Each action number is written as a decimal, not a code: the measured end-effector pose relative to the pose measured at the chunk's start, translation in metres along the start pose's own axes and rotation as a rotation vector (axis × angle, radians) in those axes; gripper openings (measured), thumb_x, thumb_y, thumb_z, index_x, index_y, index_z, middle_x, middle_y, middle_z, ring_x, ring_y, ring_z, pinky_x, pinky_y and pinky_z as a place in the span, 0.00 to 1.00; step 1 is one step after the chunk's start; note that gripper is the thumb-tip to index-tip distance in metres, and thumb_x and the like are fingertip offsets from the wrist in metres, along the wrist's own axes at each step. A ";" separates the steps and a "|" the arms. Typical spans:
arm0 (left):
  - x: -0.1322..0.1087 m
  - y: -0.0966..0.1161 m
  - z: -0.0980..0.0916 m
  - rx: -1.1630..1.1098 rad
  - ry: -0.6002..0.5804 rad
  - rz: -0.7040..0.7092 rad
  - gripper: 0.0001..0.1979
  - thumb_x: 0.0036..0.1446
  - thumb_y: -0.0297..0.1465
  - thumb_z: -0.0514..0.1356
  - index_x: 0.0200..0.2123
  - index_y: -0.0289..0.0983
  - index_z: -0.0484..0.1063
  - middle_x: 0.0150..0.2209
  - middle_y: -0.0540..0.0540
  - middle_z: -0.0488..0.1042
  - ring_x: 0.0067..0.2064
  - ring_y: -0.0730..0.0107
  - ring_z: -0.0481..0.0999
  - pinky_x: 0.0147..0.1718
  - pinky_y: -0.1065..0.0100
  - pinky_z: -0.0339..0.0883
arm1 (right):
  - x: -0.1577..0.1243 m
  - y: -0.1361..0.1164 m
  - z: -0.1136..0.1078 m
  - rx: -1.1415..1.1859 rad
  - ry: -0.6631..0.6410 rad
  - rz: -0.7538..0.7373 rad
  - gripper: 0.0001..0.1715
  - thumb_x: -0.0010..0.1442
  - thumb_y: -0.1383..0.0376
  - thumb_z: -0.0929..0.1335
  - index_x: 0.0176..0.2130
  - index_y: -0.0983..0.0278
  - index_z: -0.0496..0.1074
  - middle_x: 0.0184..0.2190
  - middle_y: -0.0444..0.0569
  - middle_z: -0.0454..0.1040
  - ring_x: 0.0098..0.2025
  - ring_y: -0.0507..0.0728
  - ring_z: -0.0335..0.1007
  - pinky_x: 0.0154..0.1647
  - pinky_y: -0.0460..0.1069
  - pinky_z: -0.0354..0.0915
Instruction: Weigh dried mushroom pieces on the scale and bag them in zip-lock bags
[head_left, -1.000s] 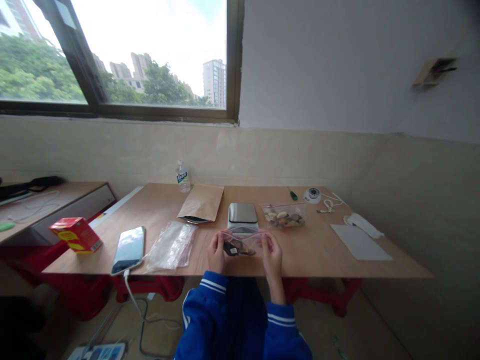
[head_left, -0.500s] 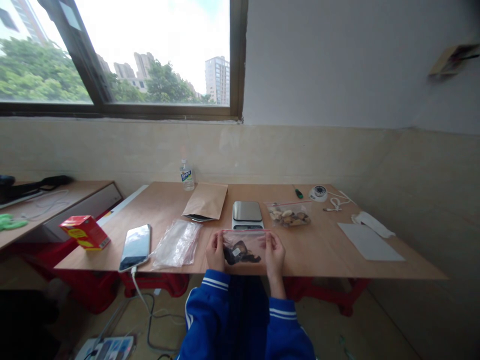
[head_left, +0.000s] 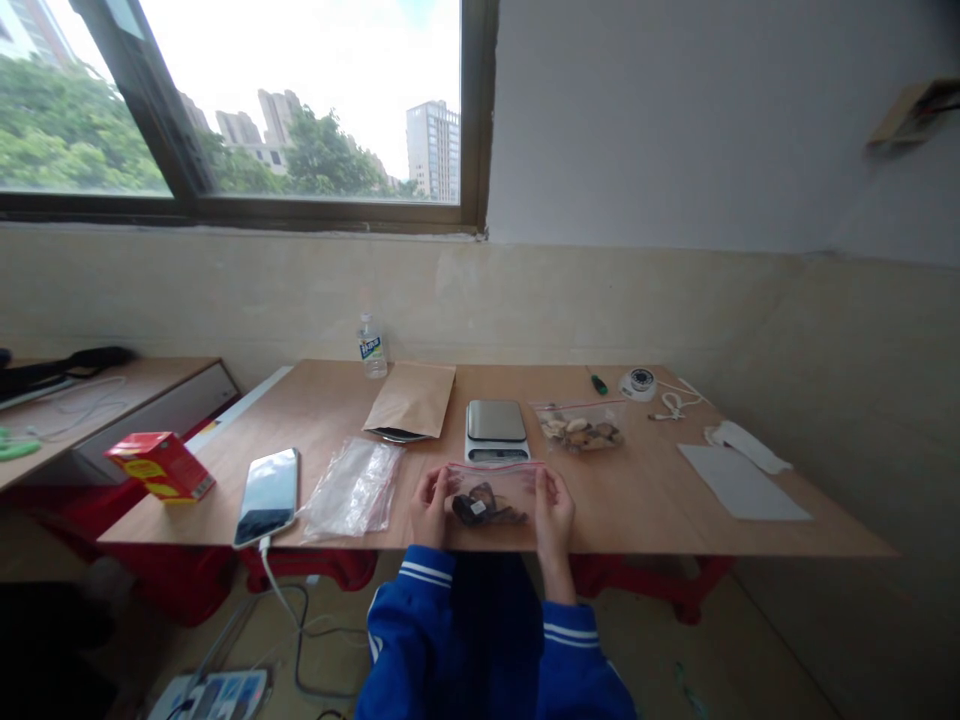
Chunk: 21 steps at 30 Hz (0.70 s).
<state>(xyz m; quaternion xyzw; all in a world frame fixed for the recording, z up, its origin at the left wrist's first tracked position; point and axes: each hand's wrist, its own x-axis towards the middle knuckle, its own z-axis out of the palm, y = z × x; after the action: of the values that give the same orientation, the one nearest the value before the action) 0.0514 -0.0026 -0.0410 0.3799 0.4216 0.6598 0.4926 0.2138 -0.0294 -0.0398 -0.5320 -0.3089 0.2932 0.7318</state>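
Head view: a bag (head_left: 495, 497) is held at both ends, clamped by the left hand (head_left: 431, 505) and right hand (head_left: 553, 510), over the surface (head_left: 645, 490); a scale (head_left: 495, 428) is seen at its 12 o'clock.

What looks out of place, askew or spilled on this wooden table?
Nothing is spilled. The left hand and right hand hold a small clear zip bag of dark pieces. Only the white smartphone lies askew at the wooden table's near edge, its cable hanging down.
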 end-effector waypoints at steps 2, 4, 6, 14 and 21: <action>-0.002 0.003 0.000 -0.002 -0.013 -0.030 0.20 0.44 0.44 0.64 0.33 0.33 0.72 0.30 0.45 0.76 0.34 0.64 0.77 0.34 0.66 0.71 | -0.003 -0.002 0.000 -0.001 -0.001 0.005 0.24 0.52 0.49 0.68 0.36 0.67 0.71 0.30 0.51 0.77 0.31 0.56 0.73 0.35 0.50 0.68; -0.003 0.006 0.002 -0.003 -0.016 -0.045 0.21 0.42 0.44 0.66 0.33 0.33 0.72 0.30 0.45 0.76 0.33 0.63 0.78 0.34 0.65 0.71 | -0.004 -0.003 0.000 -0.009 0.001 0.004 0.23 0.52 0.49 0.68 0.36 0.67 0.71 0.29 0.50 0.77 0.31 0.56 0.73 0.36 0.49 0.68; -0.003 0.010 0.004 -0.003 -0.011 -0.046 0.21 0.40 0.43 0.67 0.33 0.33 0.71 0.29 0.45 0.77 0.32 0.63 0.78 0.33 0.65 0.71 | -0.004 -0.003 0.000 -0.016 0.002 -0.001 0.22 0.53 0.49 0.68 0.36 0.67 0.71 0.28 0.50 0.77 0.31 0.56 0.73 0.36 0.49 0.67; 0.003 0.011 0.002 0.035 -0.028 0.015 0.18 0.44 0.41 0.65 0.33 0.33 0.71 0.29 0.45 0.76 0.33 0.65 0.77 0.35 0.65 0.72 | 0.003 -0.004 -0.005 -0.042 -0.035 -0.008 0.23 0.52 0.50 0.68 0.37 0.67 0.72 0.31 0.51 0.77 0.32 0.56 0.73 0.37 0.50 0.67; 0.009 0.014 -0.007 0.104 -0.039 0.054 0.18 0.45 0.42 0.65 0.33 0.34 0.72 0.29 0.46 0.76 0.34 0.67 0.76 0.38 0.64 0.71 | -0.001 -0.013 0.000 -0.045 -0.028 -0.045 0.22 0.50 0.50 0.69 0.34 0.67 0.73 0.32 0.52 0.77 0.36 0.58 0.73 0.40 0.52 0.67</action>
<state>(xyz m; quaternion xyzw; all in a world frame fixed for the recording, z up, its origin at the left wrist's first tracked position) 0.0382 0.0023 -0.0302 0.4289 0.4351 0.6426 0.4624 0.2149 -0.0337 -0.0278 -0.5369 -0.3376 0.2772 0.7217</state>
